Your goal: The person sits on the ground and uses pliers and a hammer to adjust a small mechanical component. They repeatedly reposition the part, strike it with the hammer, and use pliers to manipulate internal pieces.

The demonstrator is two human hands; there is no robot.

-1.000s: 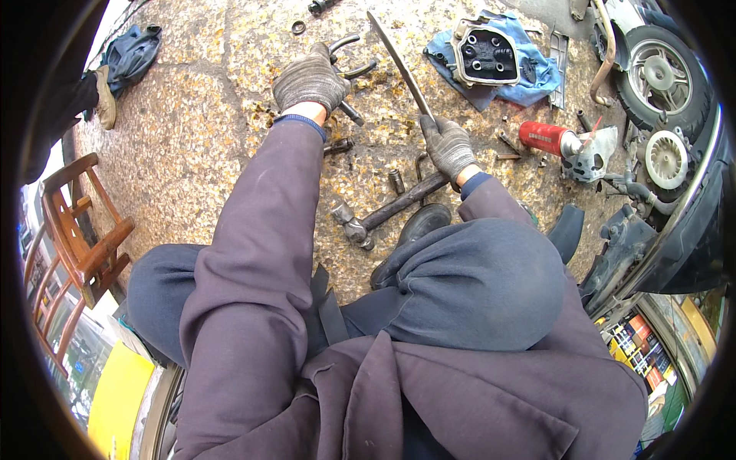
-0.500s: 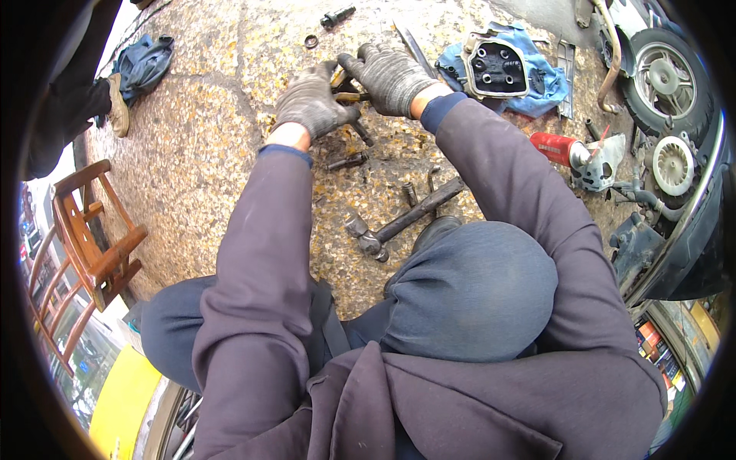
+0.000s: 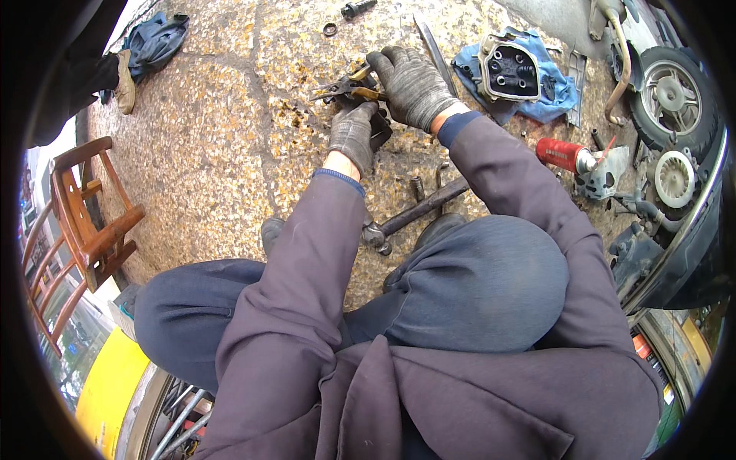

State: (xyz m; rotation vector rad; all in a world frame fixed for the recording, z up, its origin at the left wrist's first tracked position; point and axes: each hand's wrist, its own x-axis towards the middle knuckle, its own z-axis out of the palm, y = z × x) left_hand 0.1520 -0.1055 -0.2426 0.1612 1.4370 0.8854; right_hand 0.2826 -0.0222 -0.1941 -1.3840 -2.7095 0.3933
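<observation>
My right hand [image 3: 418, 90], in a grey knit glove, curls over the yellow-orange handles of a pair of pliers [image 3: 335, 90]. The pliers' jaws point left, just above the stone floor. Below them my left hand [image 3: 355, 136], gloved the same way, is closed with its fingers bent round. Something dark shows between it and the pliers, too covered to make out. A hammer [image 3: 422, 208] lies nearer to me, its head by my foot. A small dark ring [image 3: 330, 29] and a dark cylindrical part [image 3: 358, 9] lie beyond the hands.
On the right, a metal cover [image 3: 510, 70] sits on a blue cloth [image 3: 566, 92]. A red spray can [image 3: 563, 155], a wheel [image 3: 673, 98] and loose parts lie beyond it. A wooden chair [image 3: 111, 234] stands left. Another person's shoe [image 3: 125, 83] is at far left.
My left hand has turned and shifted right and nearer, below the pliers. The pliers' jaws now show, pointing left. My right hand has shifted slightly right in the picture.
</observation>
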